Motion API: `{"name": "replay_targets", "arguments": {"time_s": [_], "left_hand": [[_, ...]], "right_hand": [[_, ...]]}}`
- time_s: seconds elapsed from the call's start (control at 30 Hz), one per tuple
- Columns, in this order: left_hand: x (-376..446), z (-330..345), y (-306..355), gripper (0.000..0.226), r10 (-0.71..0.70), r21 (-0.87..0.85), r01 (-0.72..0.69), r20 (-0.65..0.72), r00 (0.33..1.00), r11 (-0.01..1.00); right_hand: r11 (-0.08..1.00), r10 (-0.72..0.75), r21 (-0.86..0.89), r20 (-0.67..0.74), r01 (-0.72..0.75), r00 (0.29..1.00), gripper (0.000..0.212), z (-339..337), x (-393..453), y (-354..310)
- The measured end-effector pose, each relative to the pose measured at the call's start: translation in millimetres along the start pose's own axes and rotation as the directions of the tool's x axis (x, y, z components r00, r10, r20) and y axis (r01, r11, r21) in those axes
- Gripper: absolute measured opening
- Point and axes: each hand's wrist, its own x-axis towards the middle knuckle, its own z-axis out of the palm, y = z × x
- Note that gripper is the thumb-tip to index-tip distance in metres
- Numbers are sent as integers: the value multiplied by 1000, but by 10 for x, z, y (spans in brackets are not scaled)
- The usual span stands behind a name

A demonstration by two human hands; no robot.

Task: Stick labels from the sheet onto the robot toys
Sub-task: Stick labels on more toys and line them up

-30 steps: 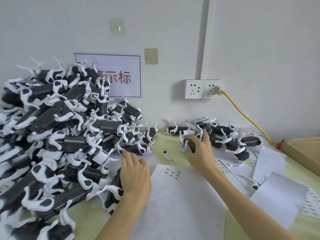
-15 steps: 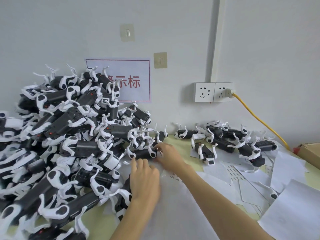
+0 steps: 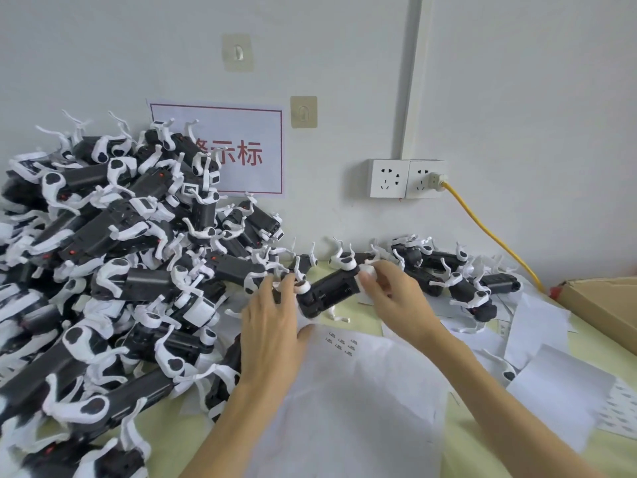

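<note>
Black-bodied plastic robot toy with white legs (image 3: pixel 327 291), held at centre between both hands; white leg caps carry black oval patches. Heaped pile of black-and-white robot toys (image 3: pixel 113 270) at 9 o'clock, same scheme, small red dots on several bodies. Smaller row of black-and-white robot toys (image 3: pixel 458 277) at 2 o'clock. White paper label sheet (image 3: pixel 344 391) at 6 o'clock, tiny dark printed marks. Pale yellow-green table surface (image 3: pixel 482 443). White wall sign with red border and red characters (image 3: pixel 241 150) at 11 o'clock. White double wall socket (image 3: pixel 406 178), yellow cable (image 3: pixel 489 232) at 2 o'clock. Brown cardboard box (image 3: pixel 603 305) at 3 o'clock.
</note>
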Motion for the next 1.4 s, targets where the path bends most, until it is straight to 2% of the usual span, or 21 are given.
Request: {"name": "replay_targets", "arguments": {"time_s": [0.07, 0.13, 0.23, 0.33, 0.4, 0.5, 0.6, 0.7, 0.73, 0.83, 0.93, 1.0, 1.07, 1.13, 1.3, 1.4], "left_hand": [[20, -1, 16, 74, 80, -206, -89, -53, 995, 974], [44, 6, 38, 62, 117, -320, -152, -125, 985, 935], [51, 26, 71, 55, 130, -405, -167, -119, 984, 899], [32, 65, 46, 58, 139, -402, -160, -80, 987, 901], [13, 73, 32, 65, 134, -497, -111, 11, 991, 861], [-7, 22, 55, 78, 85, -662, 49, 168, 982, 748], [-1, -31, 88, 65, -4, -721, 133, 178, 984, 680], [18, -83, 131, 54, -90, -866, 220, 201, 975, 449], [24, -105, 141, 54, -111, -883, 249, 223, 969, 397], [28, -165, 154, 50, -151, -873, 332, 296, 943, 357], [18, -197, 204, 46, -159, -844, 398, 365, 917, 359], [14, -203, 233, 43, -164, -834, 422, 389, 907, 357], [24, -179, 226, 55, -142, -819, 455, 434, 890, 348], [42, -143, 214, 60, -111, -816, 498, 489, 865, 293], [47, -99, 256, 55, -64, -829, 522, 520, 851, 201], [21, -45, 290, 47, -75, -817, 523, 522, 850, 243]], "right_hand": [[996, 64, 59, -10, -64, 998, 48, -50, -112, -13], [982, 128, 141, -1, -126, 992, 53, -64, -203, -30], [960, 204, 196, 2, -200, 979, 60, -54, -262, -23], [954, 252, 170, -4, -247, 968, 68, -25, -264, 12], [934, 301, 201, -3, -295, 953, 70, -14, -252, 49], [892, 360, 295, -6, -342, 933, 71, -17, -243, 117], [862, 384, 358, 2, -359, 923, 64, -34, -252, 136], [861, 352, 396, -11, -319, 936, 67, -66, -268, 71], [854, 335, 424, -3, -302, 942, 69, -75, -277, 44], [768, 285, 562, 129, -307, 950, 66, -101, -333, -60], [781, 187, 549, 250, -298, 950, 55, -101, -370, -105], [736, 193, 608, 232, -297, 953, 62, -108, -369, -120], [692, 245, 648, 206, -320, 947, 77, -124, -368, -143], [679, 289, 646, 201, -349, 936, 88, -143, -374, -151], [671, 387, 622, 171, -404, 906, 90, -133, -379, -145], [669, 383, 638, 144, -382, 912, 81, -104, -386, -150]]}}
